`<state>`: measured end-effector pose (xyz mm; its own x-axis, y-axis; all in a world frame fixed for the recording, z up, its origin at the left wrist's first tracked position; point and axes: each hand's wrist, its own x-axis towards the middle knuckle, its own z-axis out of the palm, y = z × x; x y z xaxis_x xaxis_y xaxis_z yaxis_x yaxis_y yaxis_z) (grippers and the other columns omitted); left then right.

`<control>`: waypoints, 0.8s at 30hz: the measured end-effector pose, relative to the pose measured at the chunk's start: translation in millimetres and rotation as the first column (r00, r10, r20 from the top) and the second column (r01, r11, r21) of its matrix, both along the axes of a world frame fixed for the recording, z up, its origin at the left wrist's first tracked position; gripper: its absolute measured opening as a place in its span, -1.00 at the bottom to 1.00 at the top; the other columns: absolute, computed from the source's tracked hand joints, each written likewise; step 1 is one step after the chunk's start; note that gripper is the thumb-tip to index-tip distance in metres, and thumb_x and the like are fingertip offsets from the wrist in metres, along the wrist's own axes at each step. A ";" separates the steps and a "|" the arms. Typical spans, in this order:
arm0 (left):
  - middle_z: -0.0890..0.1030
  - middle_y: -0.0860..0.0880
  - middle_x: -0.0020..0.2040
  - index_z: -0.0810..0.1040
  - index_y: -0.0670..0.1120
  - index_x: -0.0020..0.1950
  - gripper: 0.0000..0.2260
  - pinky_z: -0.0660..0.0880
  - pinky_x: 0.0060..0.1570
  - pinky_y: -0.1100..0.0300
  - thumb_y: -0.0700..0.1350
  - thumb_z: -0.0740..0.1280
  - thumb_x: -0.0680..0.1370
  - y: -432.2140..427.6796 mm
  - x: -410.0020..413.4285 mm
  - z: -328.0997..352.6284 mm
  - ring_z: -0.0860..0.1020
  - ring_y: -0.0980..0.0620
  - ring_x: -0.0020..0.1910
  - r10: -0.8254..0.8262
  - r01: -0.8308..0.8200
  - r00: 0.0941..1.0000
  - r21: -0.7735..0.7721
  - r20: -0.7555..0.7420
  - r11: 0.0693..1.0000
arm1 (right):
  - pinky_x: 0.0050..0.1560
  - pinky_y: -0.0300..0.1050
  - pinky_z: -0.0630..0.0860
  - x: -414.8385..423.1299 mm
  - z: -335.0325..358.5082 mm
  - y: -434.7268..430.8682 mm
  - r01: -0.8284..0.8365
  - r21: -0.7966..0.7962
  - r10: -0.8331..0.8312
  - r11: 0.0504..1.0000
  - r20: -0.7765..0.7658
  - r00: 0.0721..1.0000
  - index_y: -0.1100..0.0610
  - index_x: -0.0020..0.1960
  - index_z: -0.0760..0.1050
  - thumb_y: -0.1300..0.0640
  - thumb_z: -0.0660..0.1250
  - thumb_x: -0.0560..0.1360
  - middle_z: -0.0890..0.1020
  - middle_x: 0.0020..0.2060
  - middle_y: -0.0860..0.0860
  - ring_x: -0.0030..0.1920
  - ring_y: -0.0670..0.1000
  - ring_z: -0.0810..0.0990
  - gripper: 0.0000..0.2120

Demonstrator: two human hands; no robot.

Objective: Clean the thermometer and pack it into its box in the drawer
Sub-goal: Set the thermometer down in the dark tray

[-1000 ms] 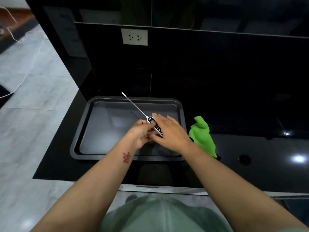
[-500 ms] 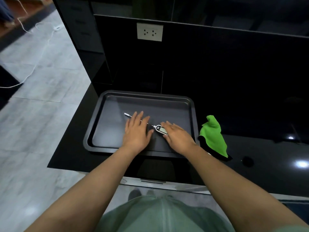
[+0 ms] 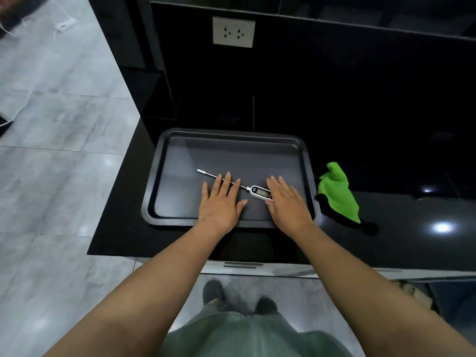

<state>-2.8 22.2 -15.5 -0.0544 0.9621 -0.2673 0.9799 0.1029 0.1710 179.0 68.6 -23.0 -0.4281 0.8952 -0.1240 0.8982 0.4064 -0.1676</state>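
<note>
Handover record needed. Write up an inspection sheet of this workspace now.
Surface: black counter, dark tray on it.
Job's things: thermometer lies in the tray; green cloth on the counter right of the tray; box not seen.
Clutter: nothing seen.
Hands: left hand flat across the probe; right hand flat by the display end; neither grips.
Cables: white plug and cord on floor, far left.
Surroundings: wall socket, tiled floor.

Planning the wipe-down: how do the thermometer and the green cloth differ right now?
The thermometer lies flat inside the tray; the green cloth sits bunched on the counter beside it. The thermometer is thin and straight; the green cloth is crumpled. Neither is gripped.
</note>
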 end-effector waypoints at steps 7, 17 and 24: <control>-0.13 -0.02 0.61 -0.08 0.03 0.60 -0.45 -0.23 0.51 -0.11 0.19 -0.12 0.65 -40.2 5.5 -4.1 -0.18 -0.04 0.57 0.053 -0.054 0.997 0.007 0.048 0.999 | 0.54 -0.05 -0.03 26.8 -0.4 -40.0 0.093 -0.008 -0.094 0.996 -0.045 0.995 0.13 0.56 0.06 0.01 0.02 0.66 0.11 0.56 0.03 0.57 0.00 -0.01 -0.48; -0.17 -0.03 0.60 -0.11 -0.03 0.60 -0.43 -0.19 0.52 -0.07 0.17 -0.11 0.65 -126.3 44.1 -8.3 -0.21 -0.04 0.57 0.203 -0.209 0.977 0.099 0.065 0.973 | 0.54 0.01 -0.05 75.5 -4.2 -108.5 0.144 0.060 -0.138 0.988 -0.093 0.986 0.15 0.56 0.08 0.00 0.00 0.66 0.11 0.56 0.05 0.57 0.03 0.00 -0.49; -0.15 -0.04 0.60 -0.09 -0.09 0.60 -0.44 -0.18 0.52 0.00 0.12 -0.05 0.67 -196.8 80.6 -24.8 -0.19 -0.02 0.57 0.301 -0.322 0.938 0.115 0.172 0.940 | 0.55 0.00 -0.07 110.0 -18.0 -142.5 0.232 0.024 -0.228 0.973 -0.094 0.969 0.18 0.56 0.05 -0.01 -0.04 0.67 0.07 0.57 0.07 0.57 0.05 -0.02 -0.48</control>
